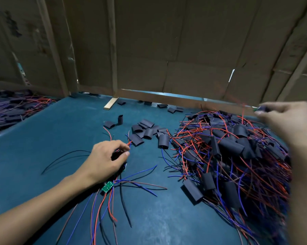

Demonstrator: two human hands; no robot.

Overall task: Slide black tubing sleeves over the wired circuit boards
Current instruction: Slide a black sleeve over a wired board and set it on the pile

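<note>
On the teal counter (43,138), the left hand (105,160) pinches thin red and blue wires (129,143) of a small board hidden beneath it. The right hand (288,119), at two o'clock, pinches something small and blurred. Flattened black tubing sleeves (145,129) lie loose at twelve o'clock: light, soft, easily squashed; take them by the edges. A bare green circuit board (107,187) lies by the wrist; its floppy leads look likely to tangle.
</note>
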